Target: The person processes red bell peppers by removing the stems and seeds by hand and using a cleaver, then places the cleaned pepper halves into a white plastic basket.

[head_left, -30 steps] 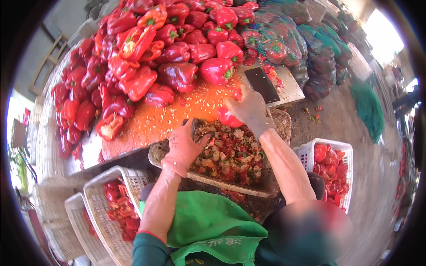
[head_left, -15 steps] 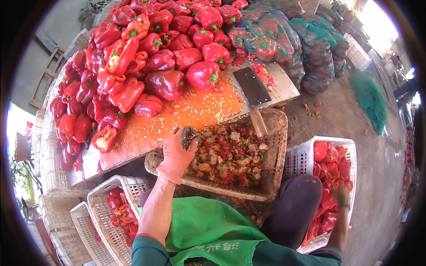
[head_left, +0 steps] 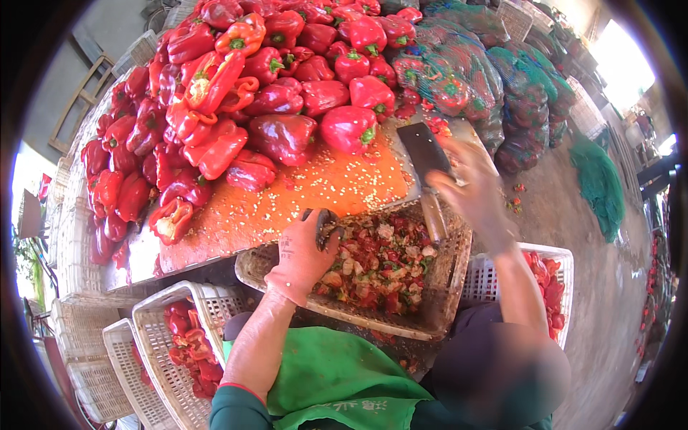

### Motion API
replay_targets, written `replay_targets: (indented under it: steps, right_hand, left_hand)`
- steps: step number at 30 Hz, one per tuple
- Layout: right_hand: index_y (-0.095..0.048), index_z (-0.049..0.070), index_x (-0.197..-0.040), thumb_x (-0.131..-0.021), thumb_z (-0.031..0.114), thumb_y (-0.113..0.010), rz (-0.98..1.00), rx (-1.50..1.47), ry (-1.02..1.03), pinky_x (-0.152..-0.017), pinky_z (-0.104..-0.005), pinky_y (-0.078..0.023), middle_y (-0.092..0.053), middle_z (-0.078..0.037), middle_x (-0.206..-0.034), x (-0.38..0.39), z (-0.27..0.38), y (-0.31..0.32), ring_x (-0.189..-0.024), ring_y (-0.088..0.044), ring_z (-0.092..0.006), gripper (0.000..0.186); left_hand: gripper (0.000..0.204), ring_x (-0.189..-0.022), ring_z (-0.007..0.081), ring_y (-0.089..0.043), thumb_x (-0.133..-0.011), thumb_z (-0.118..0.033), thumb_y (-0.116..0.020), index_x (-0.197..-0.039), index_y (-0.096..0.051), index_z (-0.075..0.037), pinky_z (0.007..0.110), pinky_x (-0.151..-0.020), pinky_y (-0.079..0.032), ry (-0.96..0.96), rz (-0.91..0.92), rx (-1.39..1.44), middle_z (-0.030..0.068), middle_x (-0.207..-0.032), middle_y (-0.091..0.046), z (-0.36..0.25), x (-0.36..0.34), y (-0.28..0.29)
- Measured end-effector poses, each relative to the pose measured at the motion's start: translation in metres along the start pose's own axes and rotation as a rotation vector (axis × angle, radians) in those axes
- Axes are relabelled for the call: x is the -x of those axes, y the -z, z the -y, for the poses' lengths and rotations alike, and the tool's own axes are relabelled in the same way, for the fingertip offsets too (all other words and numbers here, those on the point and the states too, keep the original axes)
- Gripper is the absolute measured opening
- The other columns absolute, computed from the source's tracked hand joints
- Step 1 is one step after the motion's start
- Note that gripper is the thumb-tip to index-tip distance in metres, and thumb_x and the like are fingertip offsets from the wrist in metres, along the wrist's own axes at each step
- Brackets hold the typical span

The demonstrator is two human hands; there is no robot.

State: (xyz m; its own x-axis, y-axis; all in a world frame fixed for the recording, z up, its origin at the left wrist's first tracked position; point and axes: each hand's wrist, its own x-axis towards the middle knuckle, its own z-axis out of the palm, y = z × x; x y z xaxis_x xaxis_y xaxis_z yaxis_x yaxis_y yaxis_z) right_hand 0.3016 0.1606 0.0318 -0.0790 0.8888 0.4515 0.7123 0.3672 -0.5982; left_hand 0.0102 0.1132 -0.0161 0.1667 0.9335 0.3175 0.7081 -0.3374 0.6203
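Note:
My left hand point(head_left: 304, 251), in a salmon-pink glove with dark fingertips, hovers over the left end of a shallow plastic crate point(head_left: 459, 276) of pepper scraps point(head_left: 383, 261). Its fingers are loosely curled, thumb apart, and nothing shows between them. My right hand point(head_left: 469, 183), blurred by motion, reaches out with thumb and fingers apart beside a cleaver point(head_left: 424, 150). The dark blade rests at the right end of the work surface, and its wooden handle point(head_left: 433, 215) juts over the crate. Whether that hand touches the cleaver I cannot tell.
Red bell peppers point(head_left: 287, 97) are heaped behind an orange board point(head_left: 301, 197) strewn with seeds. White baskets of cut peppers stand at left point(head_left: 154, 322) and right point(head_left: 487, 279). Full net sacks point(head_left: 459, 75) sit at the back right. Green netting point(head_left: 598, 179) lies on the floor.
My right hand has moved up and forward from the right basket of cut peppers to beside the cleaver. My left hand has stayed over the crate's left end.

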Motion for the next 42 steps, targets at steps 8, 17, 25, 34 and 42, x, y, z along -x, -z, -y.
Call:
replay_targets:
  steps: [8,17,25,34,42]
  right_hand:
    - [-0.05,0.021,-0.132,-0.071,0.032,-0.079,0.27,0.534,0.072,-0.096,-0.0487,-0.047,-0.049,-0.015,-0.133,-0.096,0.052,-0.123,-0.122,-0.047,-0.0402,0.069]
    - [-0.058,0.016,-0.12,-0.077,0.027,-0.069,0.072,0.247,0.221,-0.091,-0.0494,-0.048,-0.054,-0.011,-0.125,-0.125,0.088,-0.134,-0.116,-0.052,-0.0362,0.045]
    - [-0.058,0.014,-0.12,-0.072,0.015,-0.068,-0.098,0.382,0.556,-0.096,-0.0471,-0.045,-0.056,-0.011,-0.121,-0.186,0.19,-0.208,-0.122,-0.049,-0.0295,0.049]
    - [-0.061,0.015,-0.104,-0.069,0.017,-0.069,-0.065,0.386,0.555,-0.088,-0.0467,-0.045,-0.064,-0.005,-0.104,-0.197,0.168,-0.2,-0.108,-0.057,-0.0266,0.036]
    - [-0.065,0.015,-0.093,-0.066,0.016,-0.071,-0.034,0.261,0.894,-0.101,-0.0513,-0.039,-0.063,-0.004,-0.098,-0.092,0.161,-0.115,-0.108,-0.057,-0.0261,0.029]
  left_hand:
    - [0.027,-0.084,0.0407,-0.062,-0.078,-0.016,-0.069,-0.102,-0.059,-0.007,0.047,-0.071,-0.051,0.134,0.046,0.015,0.0198,-0.092,-0.063,0.01,-0.008,0.016]
    - [0.023,-0.082,0.0398,-0.062,-0.078,-0.011,-0.067,-0.099,-0.061,-0.006,0.045,-0.07,-0.051,0.192,0.015,0.09,0.0195,-0.091,-0.063,0.01,-0.003,0.035]
    - [0.022,-0.084,0.0407,-0.062,-0.079,-0.014,-0.067,-0.099,-0.061,-0.005,0.045,-0.071,-0.051,0.23,-0.034,0.073,0.0192,-0.09,-0.064,0.015,0.001,0.054]
    - [0.029,-0.082,0.0361,-0.064,-0.082,-0.018,-0.067,-0.105,-0.059,-0.003,0.043,-0.07,-0.052,0.205,-0.135,0.219,0.0197,-0.096,-0.063,0.03,0.003,0.059]
    - [0.069,-0.119,0.0318,-0.056,-0.094,-0.061,-0.045,-0.144,-0.039,-0.013,0.056,-0.093,-0.048,0.353,0.011,1.771,0.0134,-0.133,-0.055,0.048,-0.018,0.073]
